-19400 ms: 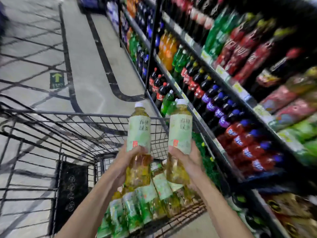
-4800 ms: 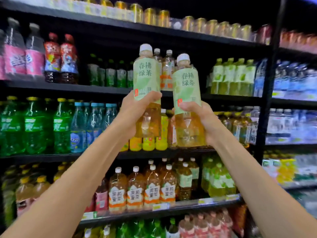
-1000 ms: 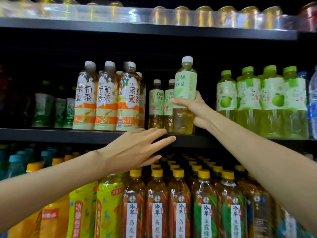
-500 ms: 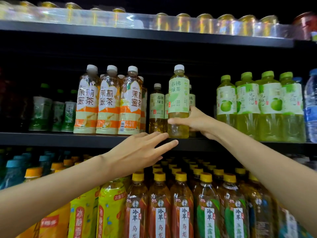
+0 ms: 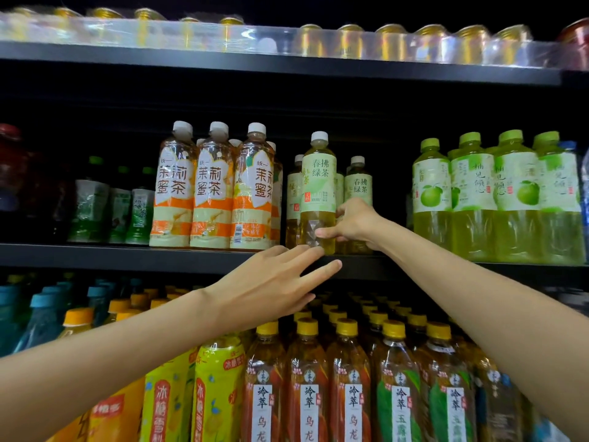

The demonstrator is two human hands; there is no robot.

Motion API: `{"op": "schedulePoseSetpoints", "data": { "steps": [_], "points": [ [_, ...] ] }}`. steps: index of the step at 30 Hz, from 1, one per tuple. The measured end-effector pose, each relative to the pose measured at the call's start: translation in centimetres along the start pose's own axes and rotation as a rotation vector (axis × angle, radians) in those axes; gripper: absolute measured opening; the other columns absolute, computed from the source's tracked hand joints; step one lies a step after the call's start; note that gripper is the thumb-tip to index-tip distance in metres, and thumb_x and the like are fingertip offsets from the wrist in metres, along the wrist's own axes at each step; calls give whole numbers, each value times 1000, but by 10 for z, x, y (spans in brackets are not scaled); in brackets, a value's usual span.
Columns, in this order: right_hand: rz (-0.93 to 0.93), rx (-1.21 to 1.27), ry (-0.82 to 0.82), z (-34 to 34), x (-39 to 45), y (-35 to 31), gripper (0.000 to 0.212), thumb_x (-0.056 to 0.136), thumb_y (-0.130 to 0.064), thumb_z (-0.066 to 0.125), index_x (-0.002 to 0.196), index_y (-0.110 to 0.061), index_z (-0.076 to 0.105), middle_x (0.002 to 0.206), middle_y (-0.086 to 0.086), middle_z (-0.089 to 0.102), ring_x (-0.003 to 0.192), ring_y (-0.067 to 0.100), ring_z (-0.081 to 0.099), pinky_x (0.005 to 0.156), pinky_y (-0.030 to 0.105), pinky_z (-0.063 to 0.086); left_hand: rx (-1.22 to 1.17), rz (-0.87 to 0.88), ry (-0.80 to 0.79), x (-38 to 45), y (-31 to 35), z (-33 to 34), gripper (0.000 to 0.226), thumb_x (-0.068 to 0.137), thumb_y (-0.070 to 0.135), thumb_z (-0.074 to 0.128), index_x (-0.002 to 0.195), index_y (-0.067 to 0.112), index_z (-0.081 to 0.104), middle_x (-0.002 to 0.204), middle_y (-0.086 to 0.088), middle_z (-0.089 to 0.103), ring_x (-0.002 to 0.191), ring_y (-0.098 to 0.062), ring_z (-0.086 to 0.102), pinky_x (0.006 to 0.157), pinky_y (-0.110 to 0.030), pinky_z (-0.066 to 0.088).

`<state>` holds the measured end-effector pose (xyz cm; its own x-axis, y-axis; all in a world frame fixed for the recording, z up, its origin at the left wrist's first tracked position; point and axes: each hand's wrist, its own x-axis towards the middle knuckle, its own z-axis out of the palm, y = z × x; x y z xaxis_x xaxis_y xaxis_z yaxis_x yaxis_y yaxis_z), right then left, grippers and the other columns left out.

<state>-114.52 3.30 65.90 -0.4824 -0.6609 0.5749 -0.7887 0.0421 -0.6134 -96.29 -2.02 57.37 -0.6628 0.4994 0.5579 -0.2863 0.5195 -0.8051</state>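
A green tea bottle (image 5: 318, 183) with a white cap and pale green label stands upright at the front edge of the middle shelf (image 5: 127, 257). My right hand (image 5: 352, 223) grips its lower body from the right, thumb across the front. Two more bottles of the same tea (image 5: 358, 186) stand behind it. My left hand (image 5: 274, 282) hovers just below the shelf edge, fingers straight and spread, tips near the bottle's base, holding nothing.
Jasmine honey tea bottles (image 5: 212, 186) stand left of the green tea, green-apple drink bottles (image 5: 497, 196) to the right. Wrapped cans (image 5: 382, 43) fill the top shelf. Below are yellow-capped tea bottles (image 5: 307, 378) and yellow bottles (image 5: 216, 387).
My right hand has lowered the green tea bottle onto the shelf front and slid down toward its base. My left hand stayed under the shelf edge, empty since it gave up its bottle.
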Motion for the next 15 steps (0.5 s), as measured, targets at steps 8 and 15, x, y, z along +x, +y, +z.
{"op": "schedulePoseSetpoints", "data": {
  "steps": [8,15],
  "points": [
    [27,-205,-25,25,21,-9,49,81,-27,72,119,-5,49,114,12,60,104,27,58,89,34,48,-1,-18,-23,-2,1,3,56,87,33,55,138,12,42,123,-14,56,107,-25,58,78,-33,54],
    [50,-272,-89,30,25,-12,49,87,-29,64,123,-4,44,112,11,56,90,22,53,61,25,42,22,-28,-44,-3,2,4,57,88,34,54,139,12,41,124,-14,56,108,-25,58,81,-33,52]
  ]
}}
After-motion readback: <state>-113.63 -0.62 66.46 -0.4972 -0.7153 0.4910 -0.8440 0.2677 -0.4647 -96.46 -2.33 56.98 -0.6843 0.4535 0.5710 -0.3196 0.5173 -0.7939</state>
